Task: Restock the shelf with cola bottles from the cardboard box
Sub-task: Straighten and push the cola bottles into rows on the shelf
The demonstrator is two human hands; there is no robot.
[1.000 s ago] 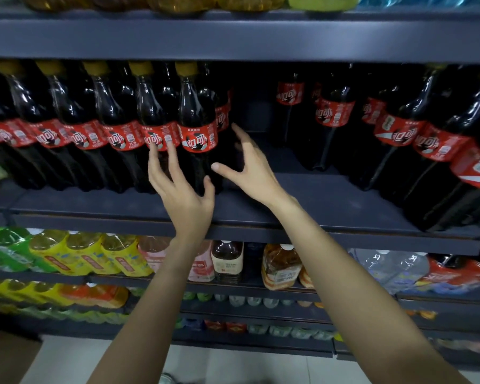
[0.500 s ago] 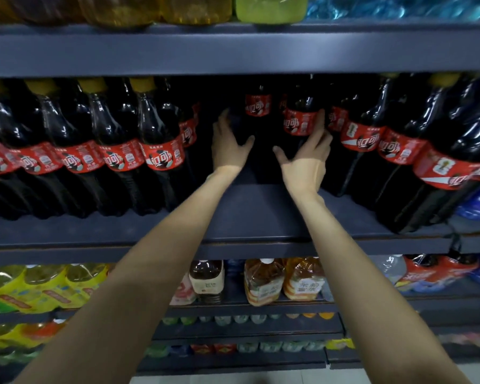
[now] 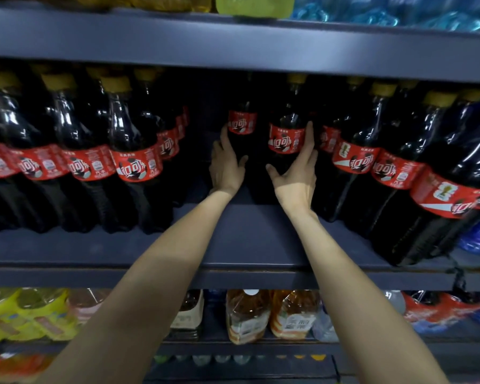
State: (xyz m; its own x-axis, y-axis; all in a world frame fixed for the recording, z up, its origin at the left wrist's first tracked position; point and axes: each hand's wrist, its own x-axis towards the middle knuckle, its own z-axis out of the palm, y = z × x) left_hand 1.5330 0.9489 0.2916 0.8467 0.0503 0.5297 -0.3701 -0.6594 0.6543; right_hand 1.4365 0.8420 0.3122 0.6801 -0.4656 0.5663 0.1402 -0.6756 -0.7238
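Two dark cola bottles with red labels stand deep in the gap at the middle of the dark shelf [image 3: 250, 245]. My left hand [image 3: 225, 164] wraps the left side of the left bottle [image 3: 242, 126]. My right hand [image 3: 298, 173] wraps the right side of the right bottle [image 3: 286, 137], fingers on its label. Rows of the same cola bottles [image 3: 135, 162] fill the shelf to the left, and more cola bottles [image 3: 394, 173] fill it to the right. The cardboard box is out of view.
The shelf board above [image 3: 233, 42] hangs low over the bottle caps and carries yellow, green and blue drinks. Below, tea bottles [image 3: 247, 317] and yellow bottles [image 3: 28, 314] line the lower shelf. Bare shelf surface lies in front of the two middle bottles.
Both hands have reached deeper into the middle gap and closed around the two back bottles. The view has moved closer to the shelf.
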